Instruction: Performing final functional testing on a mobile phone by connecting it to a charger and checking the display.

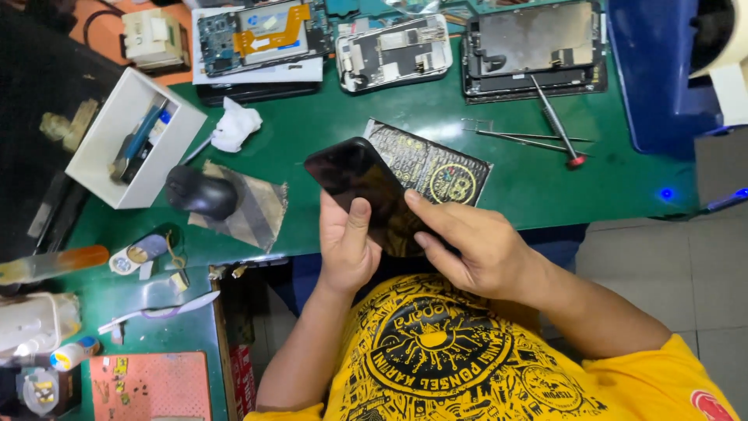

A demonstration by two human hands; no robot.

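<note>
A black smartphone (360, 181) with a dark glossy screen is held above the front edge of the green work mat (327, 125). My left hand (345, 248) grips its lower end from below, thumb lying on the glass. My right hand (475, 248) holds the phone's right side, fingers pressed on the screen's lower part. Just behind the phone lies a black packet with yellow print (440, 168) flat on the mat.
Several opened phones and circuit boards (393, 51) line the back of the mat. Tweezers (522, 136) and a red-tipped screwdriver (557, 125) lie at right. A black mouse (201, 191), a white tissue (235, 125) and a white box of tools (132, 144) sit at left.
</note>
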